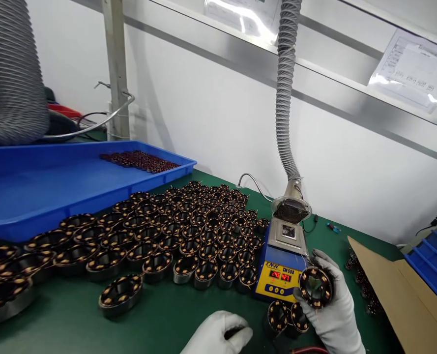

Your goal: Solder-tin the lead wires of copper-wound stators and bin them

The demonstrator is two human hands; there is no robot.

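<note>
A gloved right hand (338, 301) grasps a ring (317, 301), the machine (281, 268) at the ring's ten o'clock — left hand (216, 332) (fingers loosely parted) at the view's six o'clock.

The green table (159, 317) allows passage in front; packed rings (171, 243) and machine (279, 281) block beyond.

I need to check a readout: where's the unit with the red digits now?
In the head view, the unit stands right of centre on the green table, between the massed coil rings at left and the gloved right hand.
</note>
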